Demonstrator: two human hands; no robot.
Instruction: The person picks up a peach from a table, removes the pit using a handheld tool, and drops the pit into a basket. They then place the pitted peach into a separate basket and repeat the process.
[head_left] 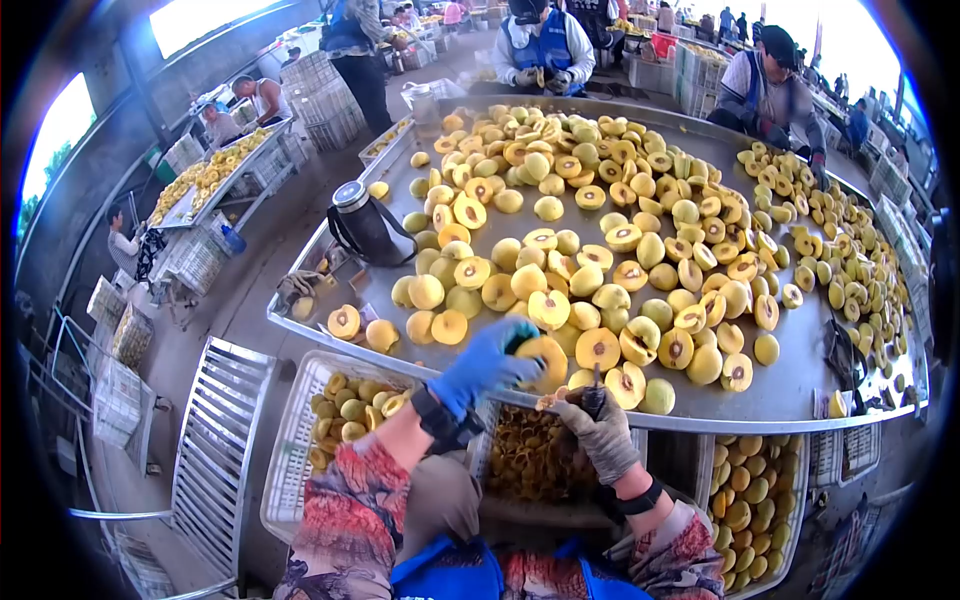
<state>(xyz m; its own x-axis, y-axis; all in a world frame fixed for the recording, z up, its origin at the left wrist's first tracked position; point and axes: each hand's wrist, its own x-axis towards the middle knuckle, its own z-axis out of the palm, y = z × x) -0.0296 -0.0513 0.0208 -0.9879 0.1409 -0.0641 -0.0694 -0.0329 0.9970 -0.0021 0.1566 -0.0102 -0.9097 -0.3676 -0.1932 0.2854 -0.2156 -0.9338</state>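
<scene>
My left hand, in a blue glove, holds a yellow peach half at the near edge of the metal table. The fingers are slightly blurred and curl round the fruit's left side. My right hand, in a pale, stained glove, is closed round a dark-handled tool with a thin tip pointing up; its working end is too small to make out. A brownish scrap shows by the right thumb. Just beyond both hands lie cut peach halves with reddish centres.
The metal table bears many peach halves. A dark jug stands at its left. Below are a white crate of fruit, a bin of brown scraps and another fruit crate. A slatted metal chair stands left. Co-workers are across the table.
</scene>
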